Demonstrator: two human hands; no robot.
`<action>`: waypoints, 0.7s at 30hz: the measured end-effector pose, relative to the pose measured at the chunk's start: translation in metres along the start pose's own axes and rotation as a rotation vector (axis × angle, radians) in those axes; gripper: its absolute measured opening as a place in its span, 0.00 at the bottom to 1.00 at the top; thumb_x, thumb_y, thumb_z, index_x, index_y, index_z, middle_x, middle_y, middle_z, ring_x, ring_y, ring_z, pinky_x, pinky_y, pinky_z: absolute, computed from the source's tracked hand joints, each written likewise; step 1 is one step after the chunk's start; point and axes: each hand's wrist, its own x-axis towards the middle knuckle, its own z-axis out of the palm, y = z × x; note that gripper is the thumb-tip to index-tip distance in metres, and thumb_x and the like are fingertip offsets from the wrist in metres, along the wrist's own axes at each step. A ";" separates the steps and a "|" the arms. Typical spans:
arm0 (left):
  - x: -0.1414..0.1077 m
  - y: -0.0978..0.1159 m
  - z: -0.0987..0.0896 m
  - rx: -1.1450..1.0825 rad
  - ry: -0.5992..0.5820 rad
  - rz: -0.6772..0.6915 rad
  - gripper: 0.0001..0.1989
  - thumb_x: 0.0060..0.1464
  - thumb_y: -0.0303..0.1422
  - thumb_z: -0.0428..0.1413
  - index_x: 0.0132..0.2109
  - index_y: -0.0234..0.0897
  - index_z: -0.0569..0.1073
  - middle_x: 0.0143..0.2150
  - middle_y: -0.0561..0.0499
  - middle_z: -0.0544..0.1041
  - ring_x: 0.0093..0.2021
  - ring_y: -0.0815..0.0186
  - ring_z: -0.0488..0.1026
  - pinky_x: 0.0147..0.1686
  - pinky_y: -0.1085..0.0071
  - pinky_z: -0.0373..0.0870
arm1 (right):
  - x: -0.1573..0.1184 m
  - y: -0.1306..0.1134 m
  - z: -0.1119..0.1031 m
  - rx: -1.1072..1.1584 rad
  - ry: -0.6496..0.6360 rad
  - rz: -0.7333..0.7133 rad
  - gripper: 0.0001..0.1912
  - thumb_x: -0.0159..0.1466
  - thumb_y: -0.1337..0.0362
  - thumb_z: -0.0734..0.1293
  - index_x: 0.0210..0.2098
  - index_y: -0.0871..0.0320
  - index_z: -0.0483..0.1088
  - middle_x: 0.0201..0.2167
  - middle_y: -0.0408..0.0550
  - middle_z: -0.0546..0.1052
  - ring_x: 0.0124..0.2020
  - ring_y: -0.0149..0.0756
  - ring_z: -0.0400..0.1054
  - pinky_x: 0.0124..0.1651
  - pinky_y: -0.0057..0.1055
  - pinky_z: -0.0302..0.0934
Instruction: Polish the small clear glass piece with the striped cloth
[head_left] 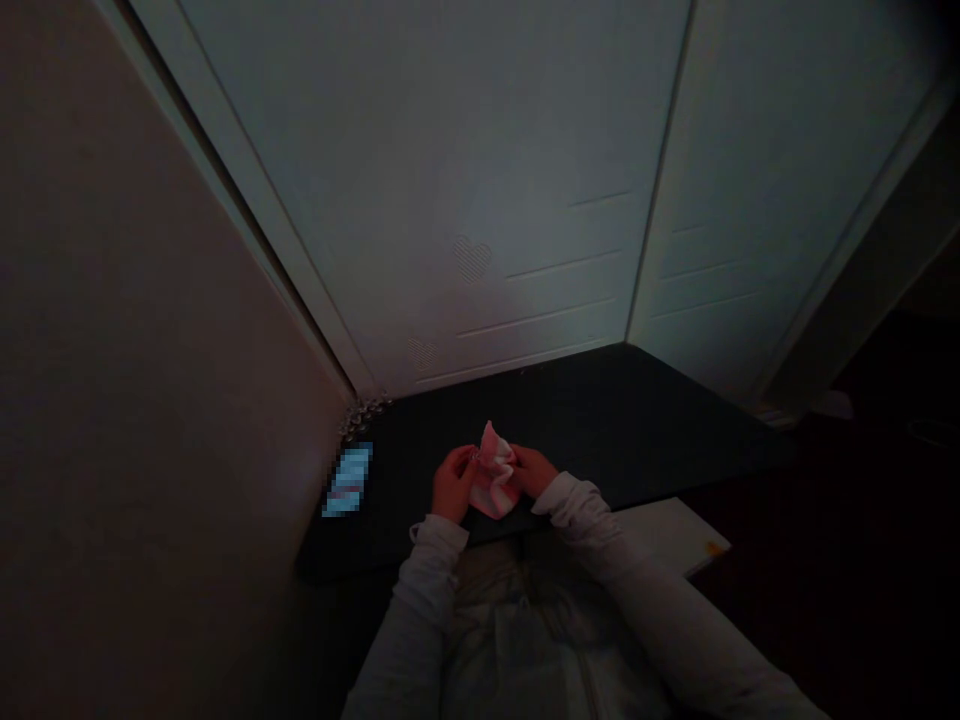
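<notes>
A soft, creased piece of pink and white cloth is held up between both hands over the near edge of the dark table. My left hand is closed, its fingertips pinching the cloth's left side. On the opposite side my right hand grips the cloth, its fingers partly hidden behind the folds. One corner of the cloth points upward and the lower part hangs down. The dim light hides whether anything small lies in the fingers too.
A lit, blurred-out phone-like screen lies at the table's left end. Behind it sits a cluster of small shiny round things. White panelled doors rise along the back edge. A white box or board is below the table at right.
</notes>
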 end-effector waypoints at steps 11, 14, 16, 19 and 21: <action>0.001 0.000 -0.003 0.033 0.013 -0.010 0.15 0.61 0.36 0.55 0.53 0.35 0.70 0.52 0.45 0.73 0.47 0.59 0.74 0.45 0.56 0.73 | -0.001 -0.004 -0.001 -0.004 0.095 0.035 0.15 0.67 0.61 0.65 0.51 0.59 0.68 0.50 0.51 0.73 0.45 0.40 0.71 0.46 0.42 0.69; 0.002 0.000 -0.003 0.039 0.019 -0.010 0.15 0.60 0.36 0.56 0.53 0.35 0.70 0.52 0.45 0.73 0.47 0.59 0.74 0.45 0.56 0.73 | -0.002 -0.004 -0.001 -0.001 0.124 0.041 0.15 0.67 0.60 0.65 0.51 0.59 0.68 0.50 0.51 0.73 0.45 0.41 0.71 0.46 0.42 0.69; 0.002 0.000 -0.003 0.041 0.020 -0.007 0.15 0.60 0.36 0.56 0.53 0.35 0.70 0.52 0.45 0.73 0.47 0.59 0.74 0.45 0.56 0.73 | -0.001 -0.003 -0.001 -0.001 0.135 0.041 0.15 0.67 0.60 0.65 0.51 0.59 0.68 0.50 0.51 0.73 0.45 0.41 0.71 0.46 0.43 0.69; 0.002 0.000 -0.002 0.037 0.013 -0.005 0.15 0.61 0.36 0.55 0.53 0.35 0.70 0.52 0.45 0.73 0.47 0.59 0.74 0.45 0.56 0.73 | -0.001 -0.001 0.000 0.000 0.147 0.032 0.15 0.67 0.60 0.65 0.51 0.59 0.68 0.50 0.51 0.73 0.45 0.41 0.71 0.46 0.42 0.69; 0.002 0.000 -0.002 0.030 0.008 -0.009 0.15 0.61 0.36 0.55 0.53 0.35 0.70 0.52 0.45 0.73 0.47 0.59 0.74 0.45 0.56 0.74 | 0.000 0.000 0.000 0.001 0.152 0.021 0.15 0.67 0.61 0.65 0.51 0.59 0.68 0.50 0.51 0.73 0.45 0.40 0.71 0.46 0.43 0.69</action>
